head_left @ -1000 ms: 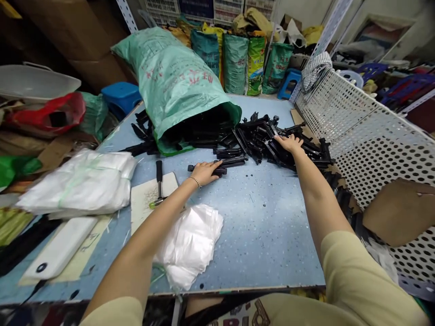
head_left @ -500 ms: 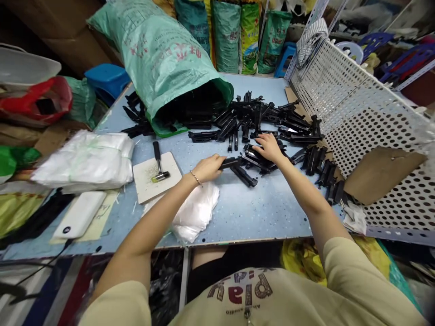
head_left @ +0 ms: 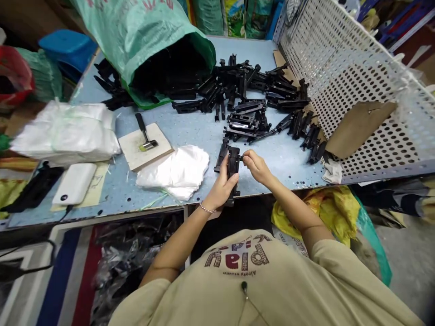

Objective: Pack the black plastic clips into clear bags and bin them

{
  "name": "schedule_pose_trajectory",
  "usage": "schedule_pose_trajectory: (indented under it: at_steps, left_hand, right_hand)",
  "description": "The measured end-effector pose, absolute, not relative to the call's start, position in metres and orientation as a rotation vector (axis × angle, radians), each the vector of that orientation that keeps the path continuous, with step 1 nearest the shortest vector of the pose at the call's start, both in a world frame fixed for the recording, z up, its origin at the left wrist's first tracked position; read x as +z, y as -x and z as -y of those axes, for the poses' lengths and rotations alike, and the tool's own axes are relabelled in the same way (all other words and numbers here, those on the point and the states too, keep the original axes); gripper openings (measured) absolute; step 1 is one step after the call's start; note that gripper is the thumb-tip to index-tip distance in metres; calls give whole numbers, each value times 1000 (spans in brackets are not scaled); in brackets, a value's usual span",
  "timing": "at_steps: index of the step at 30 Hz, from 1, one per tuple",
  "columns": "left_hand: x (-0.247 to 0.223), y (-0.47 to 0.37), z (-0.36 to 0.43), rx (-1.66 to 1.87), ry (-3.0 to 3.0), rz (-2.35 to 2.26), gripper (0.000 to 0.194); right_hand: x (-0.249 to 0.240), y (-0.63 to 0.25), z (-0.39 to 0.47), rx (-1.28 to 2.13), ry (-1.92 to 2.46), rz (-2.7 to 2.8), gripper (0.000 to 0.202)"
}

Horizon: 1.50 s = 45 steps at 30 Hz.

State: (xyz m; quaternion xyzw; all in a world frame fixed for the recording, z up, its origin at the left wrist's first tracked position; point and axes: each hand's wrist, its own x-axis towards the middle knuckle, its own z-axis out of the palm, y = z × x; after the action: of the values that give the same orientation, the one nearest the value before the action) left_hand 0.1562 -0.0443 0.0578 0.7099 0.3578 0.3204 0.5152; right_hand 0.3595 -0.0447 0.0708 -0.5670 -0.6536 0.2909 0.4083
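Your left fingers and thumb are clamped on a black part, left hand by the near edge of the blue table; your right hand pinches what looks like a small dark piece at its side, the black pile beyond

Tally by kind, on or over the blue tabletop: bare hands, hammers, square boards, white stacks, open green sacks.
Bare hands: 2 (left hand, right hand)
Hammer: 1
Square board: 1
White stacks: 2 (larger stack, smaller stack)
Open green sack: 1
Total: 7
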Motion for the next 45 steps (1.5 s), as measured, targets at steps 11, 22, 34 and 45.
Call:
schedule_pose_trajectory:
  at_steps: [11, 22, 34, 45]
  left_hand:
    - [52, -162, 73, 650, -1896, -750, 83]
    - [59, -164, 80, 597, -1703, -655, 85]
    - [54, -173, 75, 552, -1492, -738, 84]
    - [36, -210, 70, 843, -1561, -816, 83]
  right_hand:
    - [71, -371, 104, 1461, 1469, 1217, 61]
    - [80, -384, 113, 1270, 1452, 1542, 61]
    - [85, -399, 103, 843, 1614, 1868, 60]
    - [55, -354, 152, 1424, 1665, 1352, 51]
